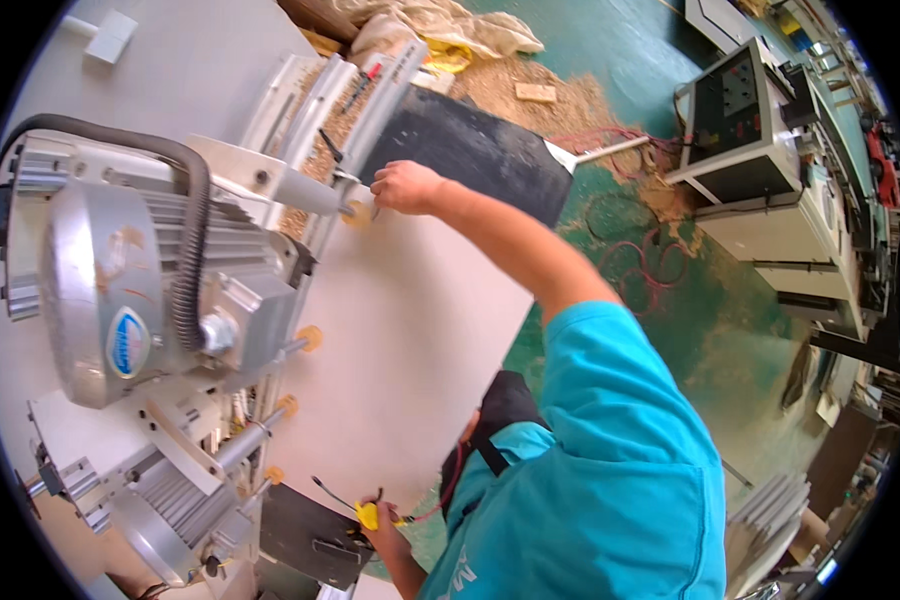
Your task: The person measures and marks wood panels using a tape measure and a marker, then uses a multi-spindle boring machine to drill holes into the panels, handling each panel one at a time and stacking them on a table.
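Note:
My right hand [406,187] reaches out over a pale board surface [410,300]. Its fingers are closed beside a yellowish roller [357,214] at the end of a grey cylinder [308,190]; what they pinch, if anything, I cannot make out. Low in the view, my left hand [388,545] grips a yellow air blow gun [369,515] with a thin dark nozzle and a red hose. More yellowish rollers, such as one by the motor [311,338], line the machine's edge.
A big silver motor [100,290] with a black corrugated conduit [192,200] fills the left. Sawdust [570,110] and a wood offcut [536,93] lie on the green floor beyond a dark panel [470,150]. A control cabinet [740,105] and red hoses [650,265] are at right.

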The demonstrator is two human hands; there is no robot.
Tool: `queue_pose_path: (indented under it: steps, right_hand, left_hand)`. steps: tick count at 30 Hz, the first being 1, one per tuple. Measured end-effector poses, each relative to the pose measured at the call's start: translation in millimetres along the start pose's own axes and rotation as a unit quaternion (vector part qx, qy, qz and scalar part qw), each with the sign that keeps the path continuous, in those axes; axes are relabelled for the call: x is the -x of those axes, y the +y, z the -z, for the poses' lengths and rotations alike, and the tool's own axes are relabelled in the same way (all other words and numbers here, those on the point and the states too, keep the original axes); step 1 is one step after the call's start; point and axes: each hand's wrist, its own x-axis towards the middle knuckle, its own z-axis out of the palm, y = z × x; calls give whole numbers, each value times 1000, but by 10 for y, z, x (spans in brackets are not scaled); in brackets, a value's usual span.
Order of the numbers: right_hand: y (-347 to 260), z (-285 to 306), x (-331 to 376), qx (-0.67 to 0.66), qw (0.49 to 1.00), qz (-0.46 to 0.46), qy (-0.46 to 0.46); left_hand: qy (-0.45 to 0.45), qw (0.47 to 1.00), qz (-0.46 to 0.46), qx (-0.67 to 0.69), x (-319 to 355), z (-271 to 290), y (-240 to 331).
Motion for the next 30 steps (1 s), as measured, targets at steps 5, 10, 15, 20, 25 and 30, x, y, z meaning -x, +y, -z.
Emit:
queue_pose_path:
  steps: [5, 10, 15, 20, 25, 30]
  right_hand:
    - [-406, 645, 1713, -99, 985, -18, -139]
    - [-1137, 1528, 3753, -100, 929, -4, -355]
    - [-1110, 1469, 2891, 24, 954, -284, -89]
    - [-1281, 1028, 2420, -24, 950, -301, -77]
    - [-1638, 893, 2522, -33, 926, -364, -96]
    - [-2095, 830, 2211, 83, 898, -431, -21]
  left_hand:
    - [-57, 998, -3, 5, -108, -148, 41]
    - [-98, 995, -15, 18, -187, -196, -10]
    - [-124, 992, -25, -17, -195, -141, -70]
    - [-95, 994, -44, -8, -30, 161, -213]
    - [-55, 997, -51, 36, 191, 772, -778]
    - [-13, 994, -7, 104, 474, 1372, -1458]
